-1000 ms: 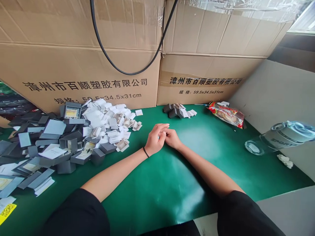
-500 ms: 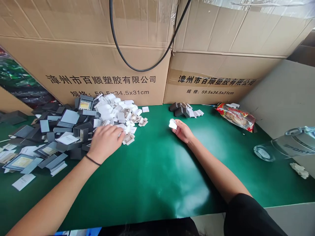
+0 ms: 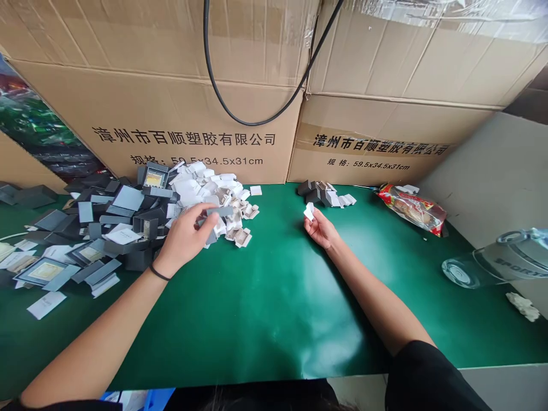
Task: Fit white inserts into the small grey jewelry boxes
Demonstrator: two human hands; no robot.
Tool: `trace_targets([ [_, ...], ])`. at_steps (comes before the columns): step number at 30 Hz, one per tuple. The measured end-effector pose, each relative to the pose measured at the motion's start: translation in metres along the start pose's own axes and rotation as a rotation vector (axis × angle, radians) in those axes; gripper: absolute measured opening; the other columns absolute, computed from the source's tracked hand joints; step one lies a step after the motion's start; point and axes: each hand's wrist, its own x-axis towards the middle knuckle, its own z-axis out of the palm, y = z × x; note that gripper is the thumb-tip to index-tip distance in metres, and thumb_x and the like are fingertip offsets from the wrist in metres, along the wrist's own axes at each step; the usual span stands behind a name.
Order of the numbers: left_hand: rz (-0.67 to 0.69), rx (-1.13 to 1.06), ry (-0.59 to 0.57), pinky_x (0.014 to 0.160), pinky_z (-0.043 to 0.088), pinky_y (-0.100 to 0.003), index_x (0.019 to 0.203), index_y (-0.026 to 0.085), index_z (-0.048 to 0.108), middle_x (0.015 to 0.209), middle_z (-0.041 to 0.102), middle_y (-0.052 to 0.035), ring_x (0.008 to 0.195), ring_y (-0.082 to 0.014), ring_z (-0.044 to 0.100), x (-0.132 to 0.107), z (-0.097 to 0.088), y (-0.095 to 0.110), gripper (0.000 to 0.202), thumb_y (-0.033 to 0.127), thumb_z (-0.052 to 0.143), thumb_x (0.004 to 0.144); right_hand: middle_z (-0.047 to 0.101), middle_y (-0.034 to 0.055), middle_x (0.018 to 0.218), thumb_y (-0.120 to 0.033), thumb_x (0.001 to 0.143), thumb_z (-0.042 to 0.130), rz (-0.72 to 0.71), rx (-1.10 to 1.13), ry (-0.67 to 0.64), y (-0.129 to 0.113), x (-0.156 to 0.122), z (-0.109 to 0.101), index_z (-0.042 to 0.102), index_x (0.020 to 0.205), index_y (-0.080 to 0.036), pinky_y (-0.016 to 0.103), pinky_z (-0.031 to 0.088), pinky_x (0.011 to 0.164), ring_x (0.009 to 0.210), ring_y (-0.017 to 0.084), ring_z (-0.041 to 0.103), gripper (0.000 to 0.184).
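Note:
My left hand (image 3: pixel 188 231) grips a small grey box (image 3: pixel 221 211), its thumb and fingers closed round it. It is just over the front edge of a heap of white card inserts (image 3: pixel 194 185). To its left spreads a pile of dark grey little boxes (image 3: pixel 128 200), some lying open with a gold-toned pad inside. A small folded piece of white card (image 3: pixel 309 212) is pinched between the thumb and fingers of my right hand (image 3: pixel 322 229), held above the green tabletop. Beyond that hand sits a small group of dark boxes (image 3: pixel 314 193) and white pieces.
Large cardboard cartons (image 3: pixel 192 108) form a wall behind the green table (image 3: pixel 265 314). A black cable (image 3: pixel 252 123) hangs in front of them. On the right are a red snack packet (image 3: pixel 413 208), a clear plastic bottle (image 3: pixel 492 265) on its side and crumpled tissue (image 3: pixel 523 306).
My left hand has come up slightly out of the heap with a grey box now in its fingers. My right hand has tilted the white card more upright. The view has shifted a little.

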Motion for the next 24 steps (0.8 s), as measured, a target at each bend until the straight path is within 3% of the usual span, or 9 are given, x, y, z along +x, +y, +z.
trace_targets([
  [2,-0.090,-0.455,-0.007,0.073,0.050,-0.032,0.116,0.021,0.059,0.099,0.066,-0.0080,0.086,-0.0222,0.062,0.012,0.013,0.012,0.045,0.052,0.047,0.086,0.066,-0.0074,0.070,-0.020,0.083,0.064,-0.004,0.001,0.013,0.000,0.000,0.001,0.055,0.087,-0.024,0.012,0.056,0.051,0.055,0.004,0.063,0.010],
  [4,-0.232,-0.874,-0.173,0.071,0.052,-0.033,0.118,0.020,0.057,0.101,0.066,-0.0086,0.087,-0.0212,0.063,0.023,0.033,0.021,0.042,0.049,0.046,0.088,0.067,-0.0062,0.071,-0.020,0.084,0.062,-0.006,0.021,0.035,0.000,0.000,0.002,0.055,0.087,-0.023,0.012,0.056,0.051,0.055,0.005,0.064,0.008],
  [6,-0.382,-1.129,-0.296,0.068,0.053,-0.032,0.115,0.019,0.057,0.100,0.066,-0.0088,0.085,-0.0193,0.064,0.034,0.057,0.026,0.036,0.043,0.047,0.090,0.068,-0.0044,0.072,-0.021,0.085,0.060,-0.001,0.054,0.047,0.000,0.000,0.003,0.056,0.087,-0.022,0.013,0.057,0.052,0.056,0.006,0.064,0.005],
  [9,-0.602,-1.338,-0.371,0.066,0.055,-0.031,0.106,0.016,0.059,0.092,0.067,-0.0085,0.078,-0.0171,0.065,0.048,0.094,0.030,0.029,0.037,0.046,0.092,0.066,-0.0028,0.069,-0.027,0.087,0.059,0.015,0.079,0.039,0.000,-0.001,0.005,0.057,0.084,-0.020,0.015,0.056,0.053,0.058,0.007,0.064,0.007],
  [13,-0.711,-1.416,-0.422,0.070,0.056,-0.033,0.104,0.010,0.059,0.091,0.069,-0.0131,0.081,-0.0198,0.067,0.062,0.134,0.036,0.034,0.036,0.040,0.094,0.065,-0.0010,0.075,-0.034,0.081,0.064,-0.047,-0.048,0.014,0.003,-0.002,0.008,0.060,0.082,-0.019,0.018,0.054,0.055,0.062,0.007,0.062,0.016],
  [16,-0.678,-1.367,-0.402,0.078,0.055,-0.041,0.104,0.009,0.060,0.089,0.069,-0.0129,0.082,-0.0212,0.068,0.069,0.153,0.035,0.035,0.036,0.038,0.094,0.061,-0.0016,0.073,-0.036,0.079,0.063,-0.313,-0.349,0.085,0.005,-0.002,0.007,0.061,0.077,-0.019,0.019,0.046,0.050,0.057,0.007,0.054,0.017],
  [19,-0.488,-1.303,-0.310,0.083,0.054,-0.040,0.104,0.011,0.061,0.093,0.069,-0.0116,0.089,-0.0213,0.067,0.074,0.161,0.028,0.034,0.037,0.041,0.092,0.061,-0.0005,0.074,-0.037,0.081,0.056,-0.586,-0.836,0.183,0.003,0.001,0.001,0.061,0.076,-0.019,0.023,0.042,0.054,0.058,0.009,0.050,0.019],
  [22,-0.235,-1.213,-0.102,0.086,0.052,-0.033,0.104,0.014,0.062,0.101,0.069,-0.0100,0.099,-0.0212,0.064,0.071,0.160,0.022,0.035,0.042,0.046,0.090,0.065,0.0029,0.090,-0.035,0.082,0.053,-0.658,-1.233,0.153,0.001,0.005,-0.004,0.063,0.092,-0.021,0.029,0.045,0.064,0.067,0.013,0.053,0.021],
  [24,-0.144,-1.173,-0.054,0.087,0.051,-0.033,0.107,0.017,0.061,0.106,0.068,-0.0089,0.104,-0.0220,0.062,0.060,0.156,0.024,0.037,0.046,0.048,0.088,0.065,0.0055,0.102,-0.034,0.082,0.053,-0.677,-1.395,0.114,0.001,0.006,-0.005,0.062,0.102,-0.021,0.032,0.047,0.070,0.076,0.017,0.055,0.026],
])
